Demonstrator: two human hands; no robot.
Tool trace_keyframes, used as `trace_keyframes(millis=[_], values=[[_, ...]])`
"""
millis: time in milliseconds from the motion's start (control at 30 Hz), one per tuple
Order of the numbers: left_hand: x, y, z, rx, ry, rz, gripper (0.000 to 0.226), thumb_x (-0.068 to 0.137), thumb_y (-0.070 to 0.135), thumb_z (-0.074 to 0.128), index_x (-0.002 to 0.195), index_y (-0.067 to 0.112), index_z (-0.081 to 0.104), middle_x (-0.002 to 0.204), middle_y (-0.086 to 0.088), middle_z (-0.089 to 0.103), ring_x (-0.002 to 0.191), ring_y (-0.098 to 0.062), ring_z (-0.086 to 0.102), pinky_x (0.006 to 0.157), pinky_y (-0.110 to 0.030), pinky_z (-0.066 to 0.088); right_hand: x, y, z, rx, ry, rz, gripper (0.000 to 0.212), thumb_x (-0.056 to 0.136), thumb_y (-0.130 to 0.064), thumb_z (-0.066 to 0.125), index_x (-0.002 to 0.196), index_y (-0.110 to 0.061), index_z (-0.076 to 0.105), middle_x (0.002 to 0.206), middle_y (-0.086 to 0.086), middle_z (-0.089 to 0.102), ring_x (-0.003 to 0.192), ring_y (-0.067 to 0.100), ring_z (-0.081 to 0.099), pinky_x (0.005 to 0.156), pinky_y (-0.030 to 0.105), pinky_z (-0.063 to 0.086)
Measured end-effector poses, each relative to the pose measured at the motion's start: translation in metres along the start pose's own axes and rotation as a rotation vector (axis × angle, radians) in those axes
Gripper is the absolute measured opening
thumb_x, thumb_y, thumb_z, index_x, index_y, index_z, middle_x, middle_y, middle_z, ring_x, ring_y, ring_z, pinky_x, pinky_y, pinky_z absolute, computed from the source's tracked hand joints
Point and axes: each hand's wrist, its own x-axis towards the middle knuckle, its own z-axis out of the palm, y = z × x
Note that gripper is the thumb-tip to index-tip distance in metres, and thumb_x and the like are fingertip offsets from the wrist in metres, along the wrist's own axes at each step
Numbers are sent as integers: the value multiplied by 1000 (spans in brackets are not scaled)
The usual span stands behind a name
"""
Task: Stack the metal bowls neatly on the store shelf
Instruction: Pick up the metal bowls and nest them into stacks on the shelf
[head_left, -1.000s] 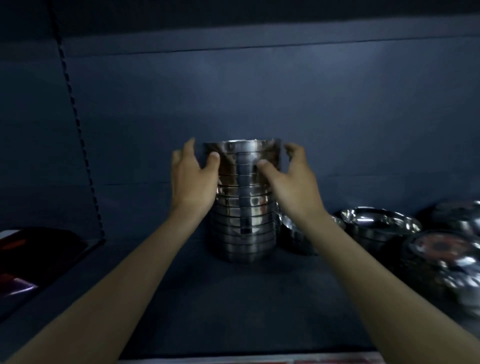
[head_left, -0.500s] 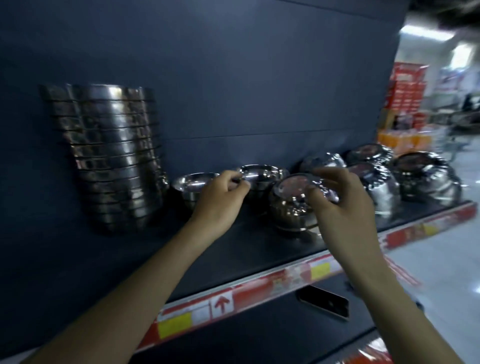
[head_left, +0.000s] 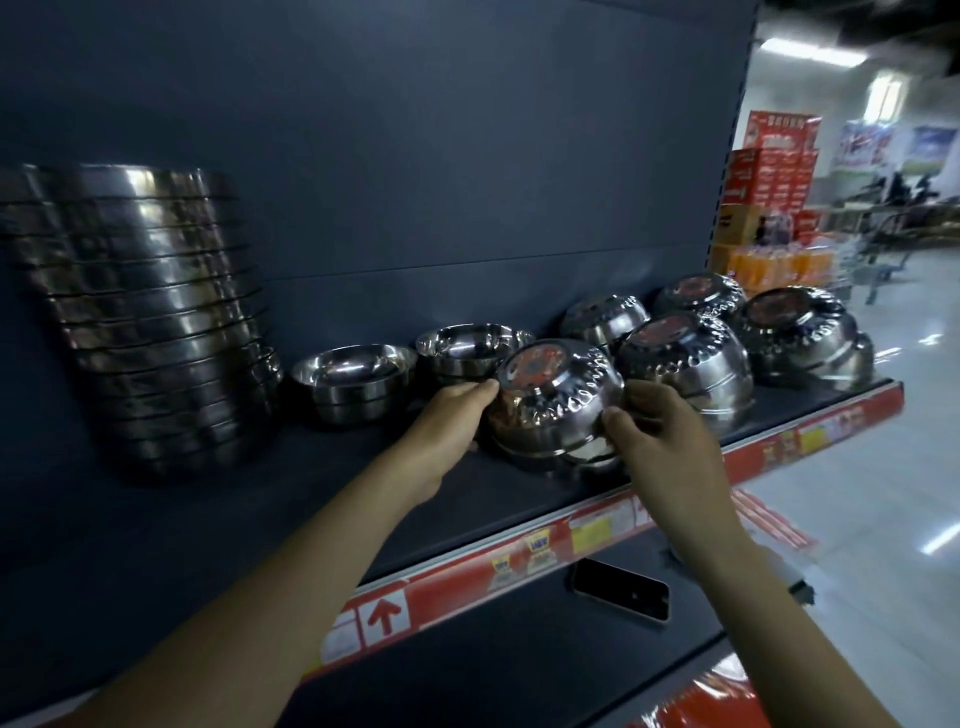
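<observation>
A tall stack of nested metal bowls (head_left: 150, 322) stands at the left of the dark shelf (head_left: 322, 499). Two short upright bowl stacks (head_left: 353, 382) sit right of it. Near the shelf's front lies an upside-down bowl stack with a red label (head_left: 553, 402). My left hand (head_left: 449, 421) grips its left side and my right hand (head_left: 657, 441) grips its right side. Several more upside-down bowl stacks (head_left: 685, 358) fill the shelf's right end.
The shelf's red price strip (head_left: 519, 564) runs along the front edge. A dark phone-like object (head_left: 621, 595) lies on the lower shelf. Beyond the shelf end are red and orange product boxes (head_left: 769, 208) and a glossy store aisle floor (head_left: 893, 467).
The view swung right from the tall stack. Both hands left that stack, moved right, and now grip the upside-down bowl stack with the red label.
</observation>
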Motion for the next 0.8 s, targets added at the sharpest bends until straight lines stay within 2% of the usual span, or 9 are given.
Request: trace_keyframes(millis=[200, 300, 467, 600, 700, 800], values=[[-8, -1, -6, -39, 9, 41, 26, 103, 34, 45, 101, 27, 69, 106, 3, 72, 104, -19, 64, 92, -39, 50, -4, -3, 1, 3, 22, -35, 33, 92, -26, 63, 125, -18, 64, 107, -9, 66, 104, 14, 64, 81, 29, 43], [-19, 2, -15, -80, 21, 72, 26, 103, 32, 46, 101, 22, 70, 104, 2, 74, 104, -20, 66, 94, -39, 50, -7, -14, 2, 25, 30, -69, 36, 93, -28, 62, 128, -20, 63, 117, -6, 67, 105, 13, 63, 81, 27, 42], [-50, 4, -47, -156, 73, 145, 22, 102, 29, 50, 105, 22, 71, 108, 3, 75, 108, -16, 67, 97, -36, 52, -23, -40, 12, 131, -30, -127, 49, 88, -45, 67, 133, -27, 58, 122, -14, 62, 109, 7, 62, 90, 34, 51], [-79, -1, -79, -135, 164, 210, 29, 95, 31, 60, 122, 21, 65, 115, 1, 72, 110, -12, 67, 95, -34, 55, -38, -54, 38, 201, -93, -183, 58, 82, -47, 72, 134, -25, 56, 115, -15, 66, 100, -1, 64, 82, 21, 51], [-100, -11, -102, -74, 268, 251, 37, 82, 38, 70, 117, 27, 64, 113, 2, 70, 107, -12, 68, 92, -34, 56, -46, -54, 61, 303, -215, -200, 50, 81, -37, 77, 127, -34, 57, 111, -21, 68, 101, -3, 66, 86, 26, 54], [-115, -22, -119, 20, 358, 269, 45, 79, 35, 79, 121, 33, 61, 118, 9, 67, 109, -9, 65, 95, -38, 54, -46, -49, 80, 436, -324, -229, 56, 81, -18, 80, 129, -33, 56, 117, -25, 67, 112, 0, 63, 96, 31, 53]])
